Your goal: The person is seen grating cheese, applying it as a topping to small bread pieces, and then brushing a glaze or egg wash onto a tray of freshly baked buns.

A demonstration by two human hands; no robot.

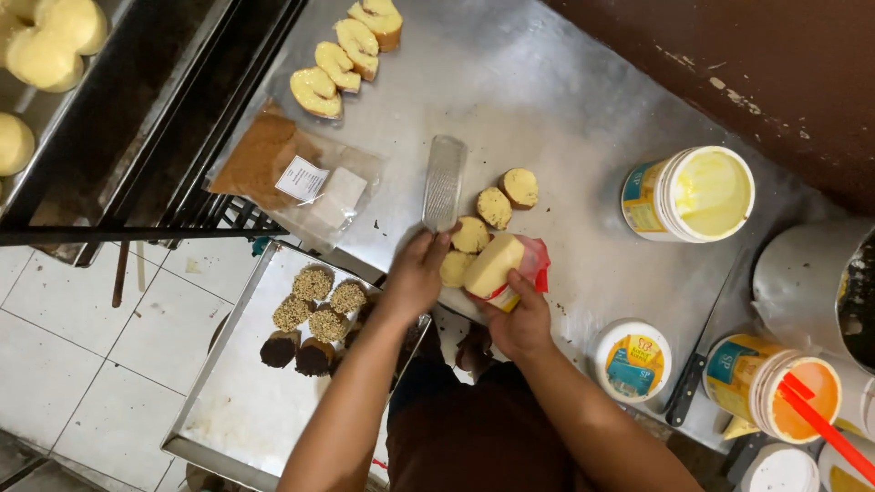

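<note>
At the far left a metal tray [27,100] holds pale round dough pieces [50,41]. Lower down, a steel baking tray [228,401] juts over the white-tiled floor [82,319] and carries a cluster of seed-coated and dark chocolate-coated cakes [310,319]. On the steel table [565,109] lies a clear bag of brown powder [264,155] with a white label, and beyond it four sliced rolls [351,46] in a row. The left hand [417,269] is closed around the handle of a flat metal grater [444,182]. The right hand [521,319] grips a pale yellow cheese block [492,264] in red wrapping — just beside the small round cakes [497,208] on the table. Further right stand an open tub of yellow cream [693,193], a lidded tub [631,358] with a yellow-and-teal label, and a tub of orange paste [775,387] with a red utensil — against a brown wall [729,46].
</note>
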